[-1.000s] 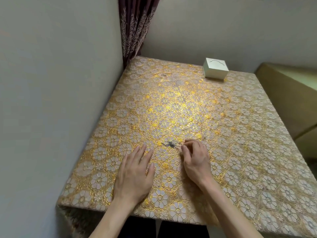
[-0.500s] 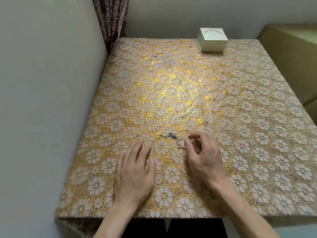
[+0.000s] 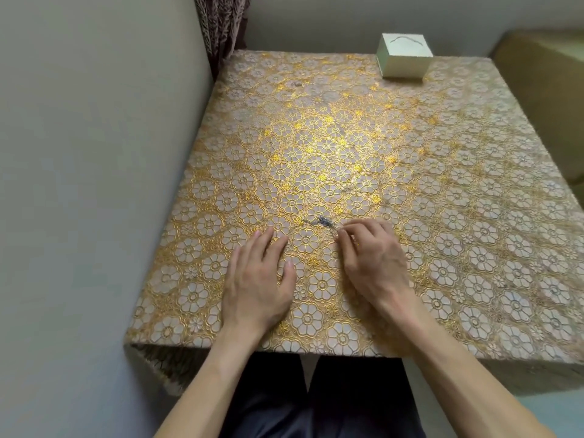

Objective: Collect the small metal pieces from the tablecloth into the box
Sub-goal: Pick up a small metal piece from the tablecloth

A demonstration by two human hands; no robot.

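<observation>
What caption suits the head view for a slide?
Right hand pinches small metal pieces on the floral tablecloth; left hand lies flat; box sits far back.

We're seeing metal pieces (image 3: 323, 221) as a tiny grey tangle, too small to count. Right hand (image 3: 373, 257) is curling over its own fingertips; we're not resolving pinch vs. no pinch. Box (image 3: 404, 58) interior is hiding from us; curtain (image 3: 221, 23) is running off top edge.

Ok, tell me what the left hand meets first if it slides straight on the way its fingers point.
Probably nothing soon: the left hand points just past the metal pieces on their wall side, then over bare tablecloth, well clear of the box. The miss looks narrow, though.
</observation>
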